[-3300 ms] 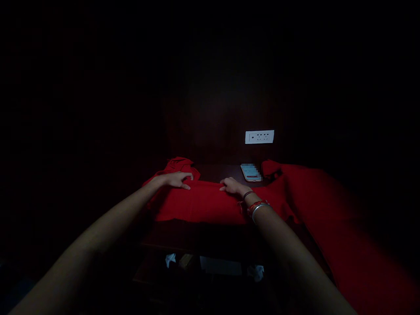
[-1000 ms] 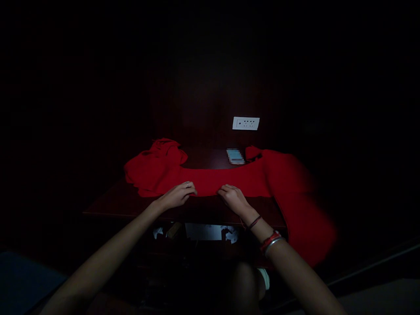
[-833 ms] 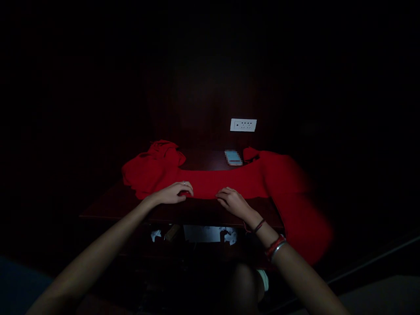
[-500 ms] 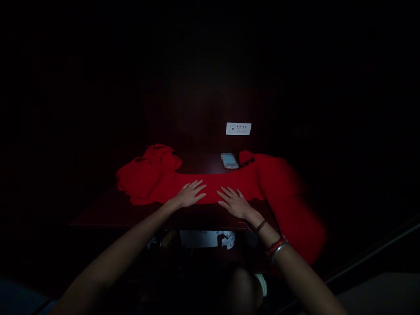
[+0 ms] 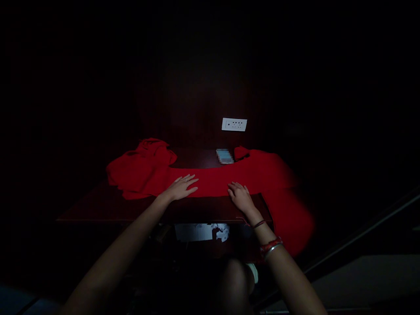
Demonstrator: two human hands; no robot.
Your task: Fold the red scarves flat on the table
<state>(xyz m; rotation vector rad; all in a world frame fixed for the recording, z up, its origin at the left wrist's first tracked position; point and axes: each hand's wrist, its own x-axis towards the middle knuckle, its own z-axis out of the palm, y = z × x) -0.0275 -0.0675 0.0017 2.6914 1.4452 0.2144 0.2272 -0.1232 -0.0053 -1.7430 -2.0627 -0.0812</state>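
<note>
A long red cloth [image 5: 213, 179] lies across a dark wooden table [image 5: 108, 205] in a very dim room. It is bunched at the left and hangs over the table's right edge. My left hand [image 5: 181, 187] lies flat on the cloth's near edge, fingers stretched out. My right hand [image 5: 239, 197] rests on the same edge further right, fingers spread on the fabric. Bangles and a thread circle the right wrist.
A phone [image 5: 224, 155] lies at the back of the table, below a white wall socket plate [image 5: 234, 124]. White papers [image 5: 200, 232] sit on a shelf under the table. My knee [image 5: 234, 280] shows below. The surroundings are too dark to read.
Both hands went from pinching the cloth's near edge to lying flat on it. Since then the right hand has slid to the right along the fabric, away from the left.
</note>
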